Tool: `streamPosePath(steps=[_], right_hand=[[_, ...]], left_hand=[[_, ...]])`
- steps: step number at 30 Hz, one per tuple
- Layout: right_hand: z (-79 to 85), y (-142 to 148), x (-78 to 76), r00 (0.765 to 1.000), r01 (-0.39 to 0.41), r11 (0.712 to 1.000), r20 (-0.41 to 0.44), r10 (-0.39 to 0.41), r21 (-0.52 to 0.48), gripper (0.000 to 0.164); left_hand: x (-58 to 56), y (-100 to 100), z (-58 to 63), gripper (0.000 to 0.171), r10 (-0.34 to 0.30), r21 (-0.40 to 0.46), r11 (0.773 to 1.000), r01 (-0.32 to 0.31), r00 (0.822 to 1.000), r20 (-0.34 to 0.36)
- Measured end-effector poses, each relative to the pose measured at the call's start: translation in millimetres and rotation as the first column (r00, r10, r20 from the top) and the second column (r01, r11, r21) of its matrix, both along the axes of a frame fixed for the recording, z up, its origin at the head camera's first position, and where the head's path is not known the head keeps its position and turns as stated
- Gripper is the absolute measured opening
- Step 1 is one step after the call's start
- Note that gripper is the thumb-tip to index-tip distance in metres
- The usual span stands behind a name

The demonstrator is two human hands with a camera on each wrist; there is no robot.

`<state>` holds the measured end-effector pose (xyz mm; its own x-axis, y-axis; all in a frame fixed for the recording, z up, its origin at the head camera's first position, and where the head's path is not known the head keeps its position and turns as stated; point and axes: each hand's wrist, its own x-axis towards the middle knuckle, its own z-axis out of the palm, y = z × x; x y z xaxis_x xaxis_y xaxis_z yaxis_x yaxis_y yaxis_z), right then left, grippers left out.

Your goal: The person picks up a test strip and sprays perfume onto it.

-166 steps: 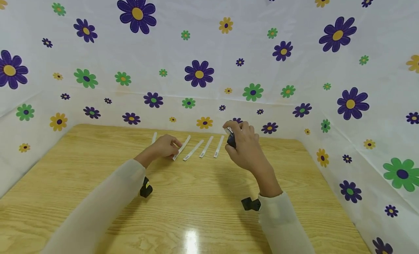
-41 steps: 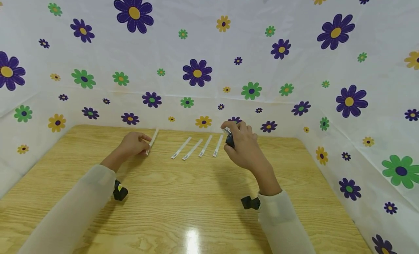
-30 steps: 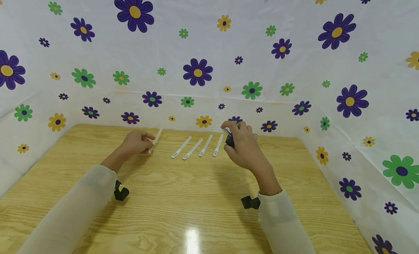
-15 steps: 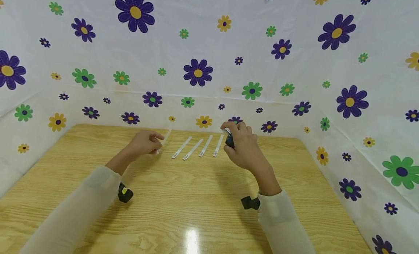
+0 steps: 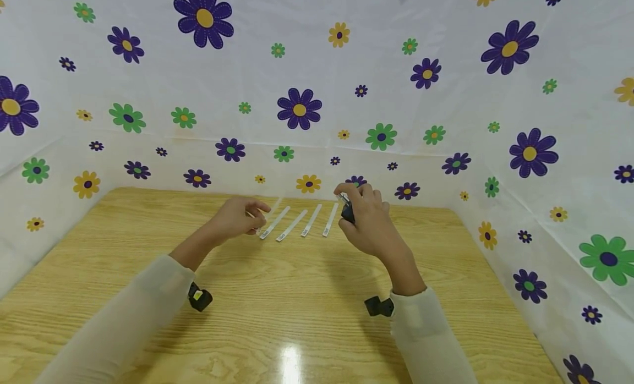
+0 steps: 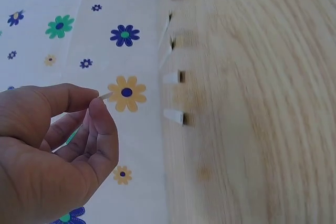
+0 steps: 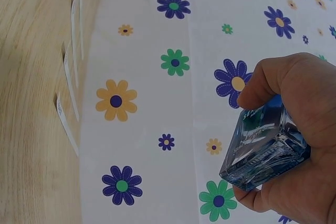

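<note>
My left hand point(image 5: 239, 218) pinches a narrow white paper test strip point(image 5: 275, 208) between thumb and forefinger. In the left wrist view only a short end of the strip point(image 6: 106, 96) shows past the fingertips, held above the table. A blue glass perfume bottle point(image 7: 265, 148) with pale lettering is gripped in my right hand point(image 5: 371, 221), up off the table at the back right. Its silvery top point(image 5: 343, 197) lies under the curled forefinger. Several more strips point(image 5: 291, 226) with small dark print at their near ends lie in a slanted row between the hands.
The wooden table point(image 5: 297, 296) ends at a white flowered cloth point(image 5: 247, 70) that rises behind it and along both sides. Black wrist cameras point(image 5: 200, 297) hang below both sleeves.
The left hand has lifted the leftmost strip off the table and carried it right, beside the row. Earlier it touched another strip in the row. The right hand and bottle stay put.
</note>
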<state>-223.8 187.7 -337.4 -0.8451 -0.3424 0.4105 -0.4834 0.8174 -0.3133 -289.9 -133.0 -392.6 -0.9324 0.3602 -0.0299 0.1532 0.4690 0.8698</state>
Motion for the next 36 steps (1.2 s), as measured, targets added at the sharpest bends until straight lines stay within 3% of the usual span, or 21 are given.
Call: streamPosePath(steps=[36], right_hand=[[-2.6,-3,-1.1,1.0,0.0,1.0,-0.004,0.0,0.025,0.053]], left_hand=[[48.5,53,36.3,0.027,-0.193,0.021,0.981,0.194,0.98,-0.058]])
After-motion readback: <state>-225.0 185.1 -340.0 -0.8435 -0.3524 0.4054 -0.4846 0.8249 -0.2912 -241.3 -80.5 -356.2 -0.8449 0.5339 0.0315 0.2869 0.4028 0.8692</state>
